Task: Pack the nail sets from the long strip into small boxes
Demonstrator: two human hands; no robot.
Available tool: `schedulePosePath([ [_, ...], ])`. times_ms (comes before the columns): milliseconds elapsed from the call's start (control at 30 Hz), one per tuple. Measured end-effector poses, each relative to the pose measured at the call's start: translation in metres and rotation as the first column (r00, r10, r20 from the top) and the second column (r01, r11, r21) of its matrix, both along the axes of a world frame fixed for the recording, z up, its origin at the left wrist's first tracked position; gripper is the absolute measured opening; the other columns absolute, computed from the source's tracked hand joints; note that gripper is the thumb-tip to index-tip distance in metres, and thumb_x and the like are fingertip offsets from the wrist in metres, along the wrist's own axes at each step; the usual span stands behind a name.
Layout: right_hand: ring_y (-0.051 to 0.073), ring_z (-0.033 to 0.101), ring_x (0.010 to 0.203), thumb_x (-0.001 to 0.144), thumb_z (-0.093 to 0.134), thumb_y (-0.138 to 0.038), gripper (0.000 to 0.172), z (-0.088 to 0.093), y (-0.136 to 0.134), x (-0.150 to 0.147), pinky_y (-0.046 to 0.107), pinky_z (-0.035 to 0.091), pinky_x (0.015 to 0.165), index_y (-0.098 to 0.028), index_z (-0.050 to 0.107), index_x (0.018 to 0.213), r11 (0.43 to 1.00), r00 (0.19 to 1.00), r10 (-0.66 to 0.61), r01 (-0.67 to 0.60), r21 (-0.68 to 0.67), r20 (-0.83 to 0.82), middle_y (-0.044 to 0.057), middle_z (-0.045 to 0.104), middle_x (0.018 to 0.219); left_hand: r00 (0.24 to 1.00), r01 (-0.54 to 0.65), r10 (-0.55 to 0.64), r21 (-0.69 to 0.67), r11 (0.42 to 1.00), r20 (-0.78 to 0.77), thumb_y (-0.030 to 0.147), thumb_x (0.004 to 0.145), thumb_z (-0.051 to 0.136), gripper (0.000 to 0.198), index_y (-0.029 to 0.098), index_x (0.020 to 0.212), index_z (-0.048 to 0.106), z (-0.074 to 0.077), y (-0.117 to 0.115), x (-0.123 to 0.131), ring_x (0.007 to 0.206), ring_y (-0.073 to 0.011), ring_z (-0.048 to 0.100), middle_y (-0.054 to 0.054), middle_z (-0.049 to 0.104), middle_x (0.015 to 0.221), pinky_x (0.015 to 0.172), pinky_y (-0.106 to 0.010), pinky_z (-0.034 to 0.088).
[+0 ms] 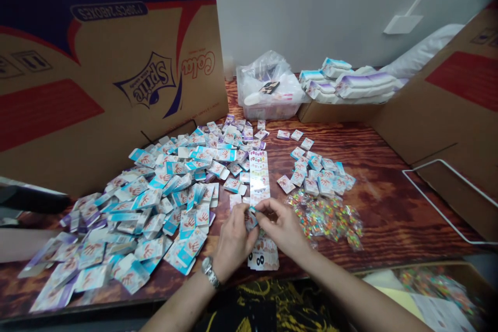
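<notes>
Beside the big pile of packets (163, 202), the left hand (233, 241) and right hand (282, 223) pinch a small card (252, 216); one slip could lose it there.

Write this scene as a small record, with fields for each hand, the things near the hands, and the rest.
Left hand: pinches a small packet
Right hand: pinches the same small packet
Near hands: printed paper strip; bag of colourful pieces
Left wrist: wristwatch
Rest: large packet pile; smaller packet pile; wooden table; Sprite cardboard box
</notes>
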State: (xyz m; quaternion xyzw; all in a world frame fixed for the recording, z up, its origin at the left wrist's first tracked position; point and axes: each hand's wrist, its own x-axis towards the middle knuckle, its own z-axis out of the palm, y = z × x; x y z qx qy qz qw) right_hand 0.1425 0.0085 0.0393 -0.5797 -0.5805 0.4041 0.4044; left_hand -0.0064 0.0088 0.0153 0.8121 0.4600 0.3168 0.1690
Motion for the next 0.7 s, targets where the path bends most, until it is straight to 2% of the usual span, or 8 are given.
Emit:
schedulePosePath([
  [133,0.016,0.062,0.078,0.076,0.056,-0.011,0.012,0.007,-0.001,-0.003,0.027,0.048,0.070,-0.019,0.064,0.081,0.996,0.993,-0.026,0.017,0.086,0.114,0.001,0.066,0.081,0.995,-0.041,0.048,0.090,0.995,-0.083,0.015,0.082,0.050,0.050,0.010,0.127,0.032,-0.011,-0.003,-0.002,0.104,-0.0258,0.059,-0.018,0.056,0.114,0.083,-0.037,0.053],
  [233,0.017,0.062,0.082,0.081,0.054,-0.012,0.014,0.008,-0.004,-0.005,0.030,0.049,0.074,-0.020,0.065,0.085,0.981,0.984,-0.019,-0.015,0.193,0.175,0.002,0.067,0.085,0.990,-0.052,0.069,0.144,0.988,-0.122,0.015,0.084,0.047,0.052,0.010,0.132,0.029,-0.014,-0.003,-0.002,0.107,-0.0267,0.058,-0.020,0.056,0.117,0.084,-0.038,0.053],
  [333,0.019,0.062,0.088,0.087,0.049,-0.015,0.022,0.003,-0.011,-0.006,0.033,0.050,0.078,-0.021,0.063,0.103,0.945,0.973,-0.018,-0.059,0.322,0.230,0.006,0.068,0.094,0.991,-0.050,0.067,0.144,0.988,-0.118,0.015,0.085,0.046,0.054,0.009,0.134,0.026,-0.012,-0.003,-0.001,0.110,-0.0272,0.057,-0.020,0.056,0.119,0.086,-0.039,0.053],
  [467,0.022,0.059,0.099,0.090,0.043,-0.013,0.039,-0.011,-0.023,-0.011,0.038,0.051,0.085,-0.022,0.051,0.128,0.877,0.955,-0.058,-0.089,0.472,0.290,0.009,0.065,0.108,0.995,-0.062,0.070,0.098,0.993,-0.074,0.014,0.084,0.047,0.056,0.008,0.134,0.025,-0.007,-0.002,0.001,0.110,-0.0269,0.058,-0.022,0.056,0.120,0.087,-0.039,0.052],
  [567,0.022,0.057,0.106,0.090,0.042,-0.013,0.042,-0.018,-0.026,-0.013,0.038,0.050,0.089,-0.021,0.047,0.131,0.868,0.952,-0.070,-0.090,0.488,0.299,0.010,0.063,0.114,0.996,-0.063,0.067,0.079,0.995,-0.053,0.010,0.082,0.046,0.058,0.009,0.136,0.024,-0.007,-0.001,0.002,0.110,-0.0260,0.058,-0.021,0.056,0.120,0.087,-0.039,0.052],
  [700,0.021,0.060,0.103,0.090,0.047,-0.018,0.035,-0.019,-0.019,-0.007,0.036,0.051,0.089,-0.021,0.052,0.124,0.919,0.969,-0.012,-0.086,0.385,0.246,0.009,0.064,0.112,0.998,-0.039,0.043,0.072,0.997,-0.053,0.006,0.079,0.045,0.060,0.009,0.136,0.025,-0.010,-0.001,0.006,0.112,-0.0260,0.056,-0.021,0.055,0.122,0.090,-0.039,0.051],
])
